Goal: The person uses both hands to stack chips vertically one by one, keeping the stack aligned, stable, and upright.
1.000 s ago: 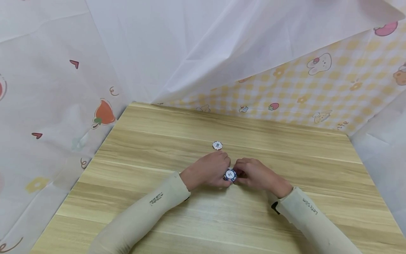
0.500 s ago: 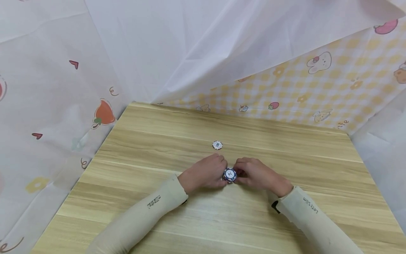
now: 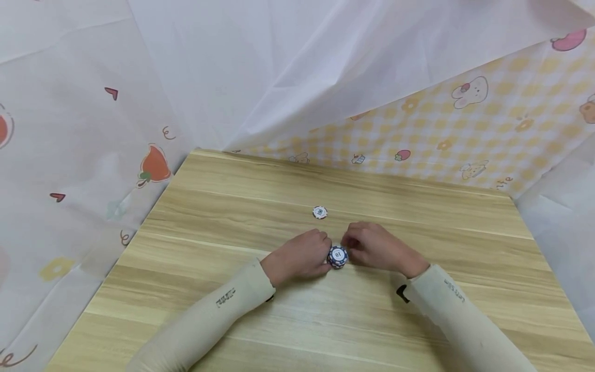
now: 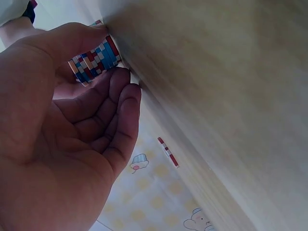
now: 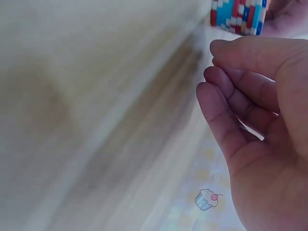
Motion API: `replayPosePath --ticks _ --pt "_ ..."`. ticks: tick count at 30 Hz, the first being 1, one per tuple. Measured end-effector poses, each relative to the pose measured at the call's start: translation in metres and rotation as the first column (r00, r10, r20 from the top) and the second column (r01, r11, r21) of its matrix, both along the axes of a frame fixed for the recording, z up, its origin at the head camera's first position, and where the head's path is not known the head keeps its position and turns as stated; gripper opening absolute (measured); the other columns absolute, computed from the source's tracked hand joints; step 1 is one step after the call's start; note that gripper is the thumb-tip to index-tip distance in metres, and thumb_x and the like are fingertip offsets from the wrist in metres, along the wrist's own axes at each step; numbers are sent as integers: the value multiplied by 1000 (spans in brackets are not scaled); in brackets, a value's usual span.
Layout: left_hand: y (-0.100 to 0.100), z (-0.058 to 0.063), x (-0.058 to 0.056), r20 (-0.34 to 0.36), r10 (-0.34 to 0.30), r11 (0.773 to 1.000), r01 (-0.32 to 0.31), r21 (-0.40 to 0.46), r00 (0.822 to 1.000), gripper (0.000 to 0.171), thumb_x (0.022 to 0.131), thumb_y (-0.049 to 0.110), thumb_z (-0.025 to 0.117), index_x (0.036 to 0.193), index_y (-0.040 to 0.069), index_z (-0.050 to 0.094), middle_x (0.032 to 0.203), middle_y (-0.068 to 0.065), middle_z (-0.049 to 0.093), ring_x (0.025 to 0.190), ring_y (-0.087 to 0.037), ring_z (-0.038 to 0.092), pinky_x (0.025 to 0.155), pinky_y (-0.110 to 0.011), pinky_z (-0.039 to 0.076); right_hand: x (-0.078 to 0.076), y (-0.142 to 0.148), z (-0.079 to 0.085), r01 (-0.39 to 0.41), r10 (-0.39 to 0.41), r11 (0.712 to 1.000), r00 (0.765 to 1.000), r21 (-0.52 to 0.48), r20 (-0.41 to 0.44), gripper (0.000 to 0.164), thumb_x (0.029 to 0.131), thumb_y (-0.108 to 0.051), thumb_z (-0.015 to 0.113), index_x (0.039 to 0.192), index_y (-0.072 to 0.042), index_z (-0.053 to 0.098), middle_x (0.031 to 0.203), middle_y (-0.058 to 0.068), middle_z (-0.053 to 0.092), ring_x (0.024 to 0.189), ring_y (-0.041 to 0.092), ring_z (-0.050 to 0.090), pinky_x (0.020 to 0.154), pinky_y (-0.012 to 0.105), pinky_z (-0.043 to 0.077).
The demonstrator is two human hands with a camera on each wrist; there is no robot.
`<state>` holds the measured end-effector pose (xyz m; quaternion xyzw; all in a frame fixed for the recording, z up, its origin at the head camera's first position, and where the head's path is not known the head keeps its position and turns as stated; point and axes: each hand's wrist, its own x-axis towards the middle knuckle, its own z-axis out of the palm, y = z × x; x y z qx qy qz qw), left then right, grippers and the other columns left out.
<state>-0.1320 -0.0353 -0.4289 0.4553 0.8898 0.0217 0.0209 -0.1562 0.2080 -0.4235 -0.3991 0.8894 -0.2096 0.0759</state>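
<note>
A stack of poker chips (image 3: 338,257), topped by a blue and white one marked 10, stands upright on the wooden table. My left hand (image 3: 304,254) is at its left side; in the left wrist view the chip stack (image 4: 96,60) shows between the thumb and the curled fingers. Just right of the stack is my right hand (image 3: 374,246), its fingers loosely bent and holding nothing. In the right wrist view, the fingertips (image 5: 214,94) are apart from the stack (image 5: 238,17).
A single white poker chip (image 3: 319,212) marked 100 lies flat beyond the left hand. The table (image 3: 223,206) meets a yellow checked cloth (image 3: 432,139) at the back and a white printed sheet (image 3: 79,155) on the left.
My right hand has come off the stack and shifted slightly away toward the back. The left hand drew a little left earlier and stays by the stack, whose chips look more evenly lined up.
</note>
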Motion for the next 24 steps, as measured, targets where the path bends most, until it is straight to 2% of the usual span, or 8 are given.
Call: replayPosePath --ticks 3,8,16,24 --pt "0 1 1 6 11 1000 -11 10 1000 29 102 32 76 97 4 71 91 -4 69 85 -20 64 87 -35 54 -6 -2 4 29 -29 1000 1000 9 -5 13 97 -8 81 110 -9 80 104 -3 75 97 14 71 88 40 61" --pt "0 2 3 21 29 999 -30 26 999 29 101 31 77 97 3 72 92 -5 69 86 -21 63 87 -35 54 -19 -5 6 36 -36 999 999 14 -27 12 97 -4 80 108 -8 79 103 -3 74 94 14 69 85 40 60" --pt "-1 2 6 2 36 999 -36 8 999 31 103 33 74 102 1 74 95 -6 70 90 -21 64 89 -35 54 -39 -15 5 34 -35 999 999 -10 -37 13 95 -3 81 108 -4 79 99 1 73 89 17 68 82 40 60" --pt "0 0 5 -19 40 999 -41 -35 999 35 103 36 72 106 2 75 99 -5 71 92 -20 64 91 -34 52 -54 -23 1 36 -37 999 998 -22 -50 12 96 -5 81 108 -3 79 100 3 74 90 19 69 84 43 60"
